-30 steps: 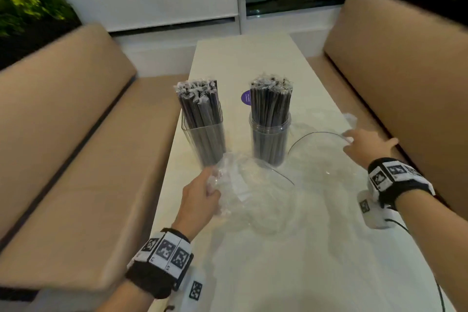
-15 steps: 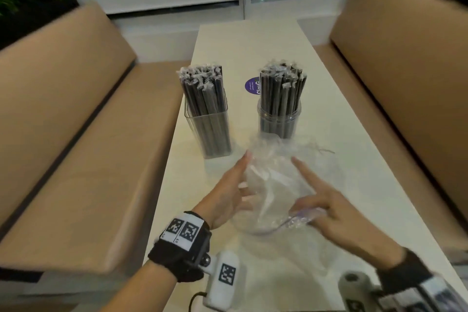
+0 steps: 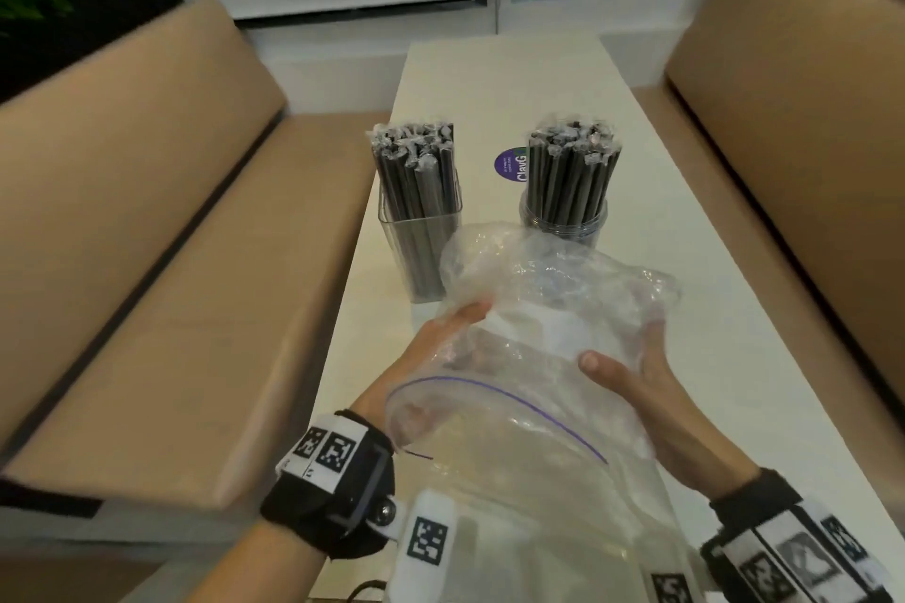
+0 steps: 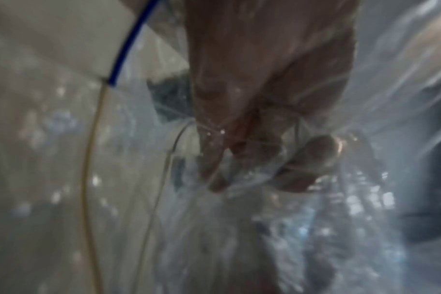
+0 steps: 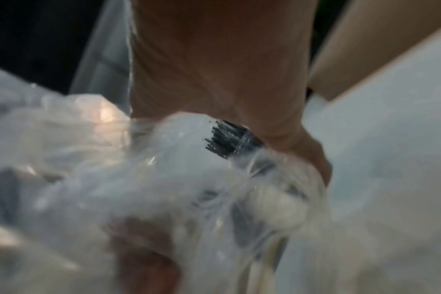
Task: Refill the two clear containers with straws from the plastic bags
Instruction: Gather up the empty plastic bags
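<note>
Two clear containers stand mid-table, both packed with dark wrapped straws: a square one [image 3: 420,230] on the left and a round one [image 3: 563,215] on the right. In front of them I hold a crumpled bundle of empty clear plastic bags [image 3: 548,304] above the table. A zip bag with a purple seal line [image 3: 514,450] hangs from the bundle toward me. My left hand [image 3: 455,328] grips the bundle's left side; in the left wrist view its fingers [image 4: 239,149] pinch the film. My right hand [image 3: 622,353] clasps the right side, thumb on top. The round container's straws [image 5: 227,141] show past my palm.
The long white table [image 3: 504,78] runs away from me between two tan bench seats, one on the left [image 3: 161,260] and one on the right [image 3: 793,137]. A round purple sticker [image 3: 510,164] lies on the tabletop between the containers. A window wall closes the far end.
My right hand came in from the right side of the table to the bags. Both hands have gathered the plastic into one bundle and lifted it toward me.
</note>
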A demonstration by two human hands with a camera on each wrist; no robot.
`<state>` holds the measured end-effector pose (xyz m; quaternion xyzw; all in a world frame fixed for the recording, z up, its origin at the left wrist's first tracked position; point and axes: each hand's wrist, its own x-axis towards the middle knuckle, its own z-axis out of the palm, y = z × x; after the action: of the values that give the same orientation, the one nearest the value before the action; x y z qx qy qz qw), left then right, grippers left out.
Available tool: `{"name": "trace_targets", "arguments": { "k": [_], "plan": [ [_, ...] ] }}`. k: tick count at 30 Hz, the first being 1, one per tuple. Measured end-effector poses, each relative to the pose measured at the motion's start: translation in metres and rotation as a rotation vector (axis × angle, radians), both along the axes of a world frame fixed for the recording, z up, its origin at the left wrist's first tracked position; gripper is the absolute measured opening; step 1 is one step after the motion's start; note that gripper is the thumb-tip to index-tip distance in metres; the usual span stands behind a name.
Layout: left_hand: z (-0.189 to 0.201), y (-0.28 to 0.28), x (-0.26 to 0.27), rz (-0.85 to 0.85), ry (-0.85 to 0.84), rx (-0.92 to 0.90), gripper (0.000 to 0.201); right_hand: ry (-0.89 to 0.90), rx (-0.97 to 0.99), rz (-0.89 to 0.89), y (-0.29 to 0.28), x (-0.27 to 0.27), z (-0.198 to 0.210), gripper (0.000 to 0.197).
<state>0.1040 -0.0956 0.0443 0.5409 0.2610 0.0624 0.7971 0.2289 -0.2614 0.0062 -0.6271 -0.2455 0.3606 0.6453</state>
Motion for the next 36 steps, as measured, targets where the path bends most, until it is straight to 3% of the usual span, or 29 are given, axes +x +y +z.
{"name": "trace_targets", "arguments": {
  "k": [2,5,6,8,10,12,14,16,18,20,22,23,25,27,30,33,35,36],
  "plan": [
    [-0.005,0.005,0.005,0.000,0.005,0.113,0.018,0.204,0.047,0.099,0.008,-0.002,-0.002,0.081],
    [-0.008,0.020,0.008,0.164,0.105,0.401,0.075,0.068,-0.090,0.020,0.022,0.002,-0.012,0.035],
    [-0.006,0.025,0.006,0.222,0.104,0.563,0.075,-0.004,-0.152,-0.036,0.025,0.005,-0.015,0.025],
    [-0.003,0.034,-0.002,0.296,-0.047,0.800,0.053,-0.107,-0.218,-0.084,0.029,0.008,-0.019,0.029],
    [0.006,0.035,-0.012,0.127,-0.154,0.897,0.059,-0.127,-0.222,-0.108,0.034,0.008,-0.018,0.031],
    [0.001,0.029,-0.012,-0.223,-0.005,1.047,0.098,-0.081,-0.159,-0.090,0.042,0.005,-0.011,0.028],
    [-0.016,0.020,-0.008,-0.445,0.205,1.180,0.127,0.034,-0.048,0.034,0.052,0.000,0.001,0.026],
    [-0.034,0.016,-0.005,-0.384,0.254,1.065,0.118,0.144,0.027,0.176,0.056,-0.004,0.012,0.024],
    [-0.047,0.021,-0.002,-0.200,0.220,0.942,0.069,0.099,0.006,0.190,0.058,0.000,0.019,0.021],
    [-0.052,0.025,-0.004,-0.110,0.272,0.985,0.034,-0.161,-0.086,0.084,0.055,0.009,0.021,0.022],
    [-0.050,0.027,-0.006,-0.070,0.300,1.054,0.037,-0.514,-0.110,0.034,0.047,0.017,0.027,0.057],
    [-0.047,0.027,-0.007,-0.067,0.297,1.062,0.037,-0.657,-0.078,0.097,0.045,0.018,0.031,0.071],
    [-0.038,0.029,-0.006,-0.036,0.245,1.045,0.029,-0.810,-0.043,0.347,0.048,0.010,0.036,0.081],
    [-0.025,0.029,-0.008,0.097,0.078,0.820,0.025,-0.769,0.001,0.490,0.058,-0.004,0.031,0.088],
    [-0.006,0.028,-0.009,0.309,-0.195,0.498,0.015,-0.462,0.135,0.463,0.075,-0.023,0.024,0.102],
    [0.000,0.036,-0.018,0.456,-0.242,0.355,0.007,-0.320,0.187,0.479,0.094,-0.035,0.026,0.107],
    [0.001,0.049,-0.029,0.459,-0.254,0.294,0.008,-0.359,0.183,0.468,0.111,-0.045,0.027,0.103],
    [0.003,0.059,-0.038,0.433,-0.247,0.293,0.018,-0.374,0.185,0.448,0.121,-0.050,0.027,0.099]
  ]
}}
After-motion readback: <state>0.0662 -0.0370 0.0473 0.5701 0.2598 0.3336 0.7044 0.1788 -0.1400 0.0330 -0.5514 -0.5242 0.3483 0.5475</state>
